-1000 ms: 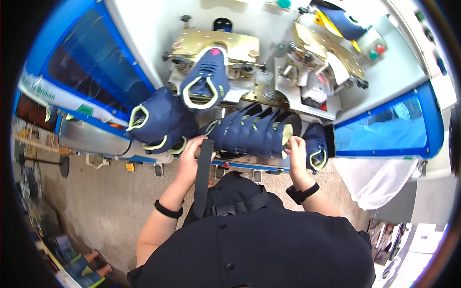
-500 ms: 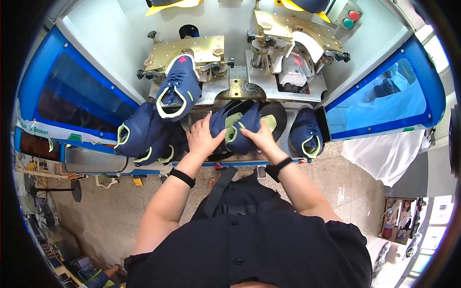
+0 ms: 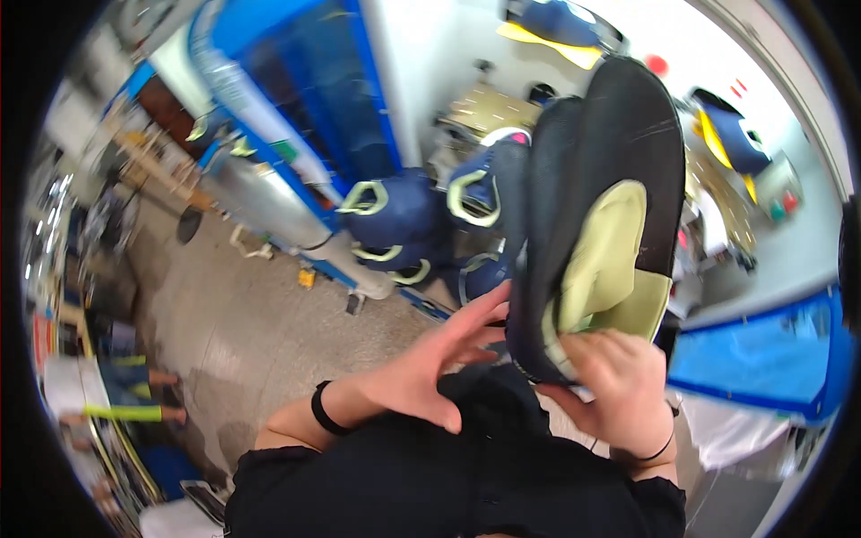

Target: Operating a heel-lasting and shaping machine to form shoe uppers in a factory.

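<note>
Raised close in front of me is a black, flattened shoe upper [image 3: 641,117] with a pale yellow-green lining. Its fingers curled over the lined heel edge, my right hand [image 3: 623,386] grips it at the lower end. Another dark layer lies along its left side; whether it is a separate upper I cannot tell. My left hand [image 3: 430,359] is open, fingers and thumb spread, just left of the held upper and holding nothing. Beyond it, several navy shoe uppers [image 3: 408,215] with lime-edged openings lie together, and one upper [image 3: 475,193] sits at the left machine station.
A blue-framed door [image 3: 314,81] stands at the far left, another blue-framed panel [image 3: 753,350] at the right. Navy-and-yellow pieces [image 3: 560,27] hang high in the machine. A control box with buttons [image 3: 782,193] is at the right. Part of another person [image 3: 143,386] shows at the left.
My right hand has lifted the upper from the machine's front ledge toward me. My left hand has come off the uppers and opened. The view has turned toward the left.
</note>
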Demonstrator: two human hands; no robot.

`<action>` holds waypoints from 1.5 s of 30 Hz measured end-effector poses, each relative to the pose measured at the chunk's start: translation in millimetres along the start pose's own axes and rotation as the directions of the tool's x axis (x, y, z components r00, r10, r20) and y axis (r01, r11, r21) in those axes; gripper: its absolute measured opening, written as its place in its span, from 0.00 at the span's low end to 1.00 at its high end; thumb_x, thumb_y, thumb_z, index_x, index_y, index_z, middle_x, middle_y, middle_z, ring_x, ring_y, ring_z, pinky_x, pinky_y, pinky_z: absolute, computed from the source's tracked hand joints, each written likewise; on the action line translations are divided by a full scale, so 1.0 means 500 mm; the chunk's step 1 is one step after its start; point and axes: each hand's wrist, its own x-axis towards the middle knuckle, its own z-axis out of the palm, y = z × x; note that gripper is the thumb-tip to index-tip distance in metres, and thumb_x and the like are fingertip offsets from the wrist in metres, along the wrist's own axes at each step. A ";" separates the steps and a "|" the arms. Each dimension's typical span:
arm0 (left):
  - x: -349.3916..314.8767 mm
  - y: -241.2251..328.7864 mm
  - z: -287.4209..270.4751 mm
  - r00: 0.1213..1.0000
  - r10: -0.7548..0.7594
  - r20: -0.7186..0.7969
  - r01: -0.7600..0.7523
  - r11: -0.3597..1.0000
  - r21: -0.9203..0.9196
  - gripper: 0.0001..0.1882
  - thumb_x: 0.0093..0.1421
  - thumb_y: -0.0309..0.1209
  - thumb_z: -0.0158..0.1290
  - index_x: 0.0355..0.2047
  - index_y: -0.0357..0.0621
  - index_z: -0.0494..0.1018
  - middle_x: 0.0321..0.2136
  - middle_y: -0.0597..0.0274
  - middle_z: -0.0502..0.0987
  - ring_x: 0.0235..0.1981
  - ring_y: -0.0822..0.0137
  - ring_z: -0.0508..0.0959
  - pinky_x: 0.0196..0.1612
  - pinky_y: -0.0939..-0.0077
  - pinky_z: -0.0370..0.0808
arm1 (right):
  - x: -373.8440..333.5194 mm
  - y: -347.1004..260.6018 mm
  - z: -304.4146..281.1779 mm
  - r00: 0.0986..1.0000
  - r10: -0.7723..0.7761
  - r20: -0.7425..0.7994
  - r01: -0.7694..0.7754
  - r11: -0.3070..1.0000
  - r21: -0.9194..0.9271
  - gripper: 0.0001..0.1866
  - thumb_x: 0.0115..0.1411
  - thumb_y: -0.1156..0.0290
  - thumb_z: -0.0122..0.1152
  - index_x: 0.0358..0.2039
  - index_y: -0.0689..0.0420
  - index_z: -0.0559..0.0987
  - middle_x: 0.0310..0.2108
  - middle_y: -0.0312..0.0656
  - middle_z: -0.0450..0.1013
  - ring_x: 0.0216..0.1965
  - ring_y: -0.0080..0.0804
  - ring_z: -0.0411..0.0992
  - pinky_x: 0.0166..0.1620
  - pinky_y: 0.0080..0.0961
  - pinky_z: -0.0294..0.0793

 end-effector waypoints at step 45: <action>-0.232 -0.364 -0.596 0.308 -0.662 -0.683 0.865 0.494 -0.089 0.20 0.65 0.44 0.48 0.21 0.43 0.68 0.12 0.70 0.66 0.13 0.75 0.65 0.17 0.76 0.61 | -0.251 0.134 0.326 0.129 0.962 -0.241 -0.836 0.236 0.495 0.08 0.61 0.69 0.60 0.31 0.62 0.81 0.26 0.39 0.77 0.28 0.22 0.74 0.33 0.21 0.72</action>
